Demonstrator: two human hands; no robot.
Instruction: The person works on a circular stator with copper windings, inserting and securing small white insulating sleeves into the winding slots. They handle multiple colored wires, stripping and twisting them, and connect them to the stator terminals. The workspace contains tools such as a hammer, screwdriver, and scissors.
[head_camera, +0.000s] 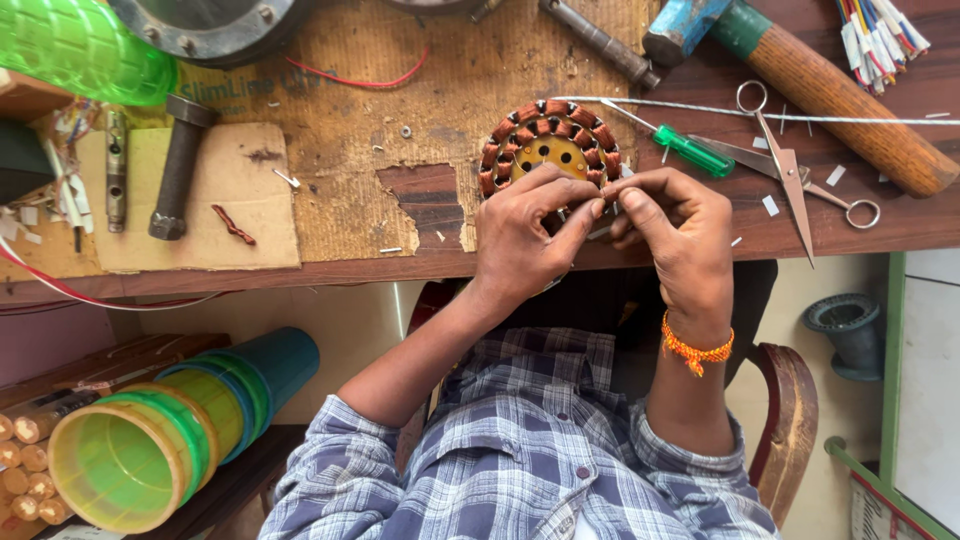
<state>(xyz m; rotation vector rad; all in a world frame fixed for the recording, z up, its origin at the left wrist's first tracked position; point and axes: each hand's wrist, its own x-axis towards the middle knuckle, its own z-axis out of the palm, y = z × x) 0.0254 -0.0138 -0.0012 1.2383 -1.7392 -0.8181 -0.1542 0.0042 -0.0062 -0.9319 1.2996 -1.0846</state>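
Centrally, just above mid-frame, one round copper-wound motor core (550, 148) lies on the counter (440, 262). Both hands, left hand (525, 240) and right hand (672, 232), pinch something small at its lower edge. One green screwdriver (690, 150), one scissors (790, 180), one hammer (800, 75) lie upper right.

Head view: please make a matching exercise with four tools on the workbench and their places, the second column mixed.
1. screwdriver
2. scissors
3. hammer
4. wound stator

a. top right, wooden handle
b. just beyond both hands, partly covered
c. right of the green-handled tool, blades toward the bench edge
d. right of the copper coils, green handle

Pairs: 1-d, 2-c, 3-a, 4-b
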